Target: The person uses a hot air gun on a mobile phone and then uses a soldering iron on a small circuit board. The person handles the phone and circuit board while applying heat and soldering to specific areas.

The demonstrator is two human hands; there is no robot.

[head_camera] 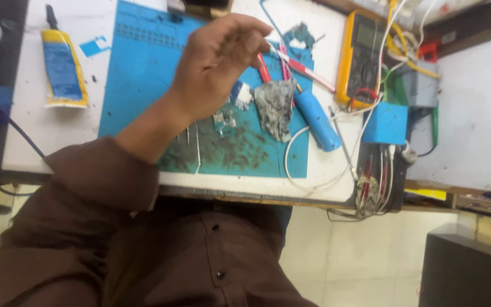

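Observation:
My left hand (220, 59) is raised over a blue work mat (143, 68), its fingers curled and bunched together, the back of the hand toward me. A red-handled tool (263, 69) shows just under the fingertips; whether the hand holds it I cannot tell. Below the hand on the mat lie a small circuit board (241, 94), a second tiny board (223, 120) and a crumpled grey cloth (275, 106). My brown sleeve (92, 182) runs from the lower left. My right hand is out of sight.
A blue cylindrical tool (317, 120) with a white cable lies at the mat's right edge, beside a yellow multimeter (362, 57) and a blue box (386, 123). A yellow-and-blue tube (63, 69) lies left on the white table (29, 131). A black box (467, 273) stands on the floor.

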